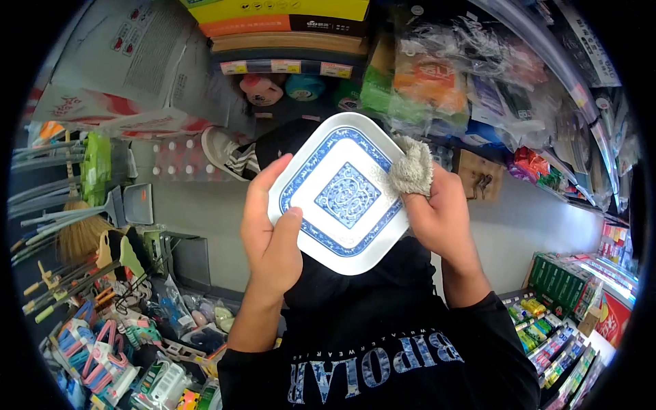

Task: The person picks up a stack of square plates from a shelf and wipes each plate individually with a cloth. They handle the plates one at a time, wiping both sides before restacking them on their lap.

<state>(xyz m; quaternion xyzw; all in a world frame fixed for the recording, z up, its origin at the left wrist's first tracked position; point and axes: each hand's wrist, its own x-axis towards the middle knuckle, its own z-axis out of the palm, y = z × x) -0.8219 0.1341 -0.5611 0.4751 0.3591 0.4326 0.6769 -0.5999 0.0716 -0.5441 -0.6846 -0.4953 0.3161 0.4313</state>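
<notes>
A square white plate (335, 247) with rounded corners and a blue pattern is held up in front of my body. My left hand (270, 236) grips its left side, thumb over the rim and fingers behind. At the right edge, my right hand (437, 212) is closed on a grey fluffy cloth (411, 166). The cloth is pressed against the plate's upper right border. Part of that rim is hidden by the cloth and fingers.
Shelves with boxes (294, 24) and bottles (260, 89) stand ahead. Large cartons (123, 61) are at upper left, above bottle packs (181, 160). Brooms (78, 229) and hangers (102, 352) crowd the left. Packaged goods (434, 82) hang at upper right; a snack rack (550, 342) is lower right.
</notes>
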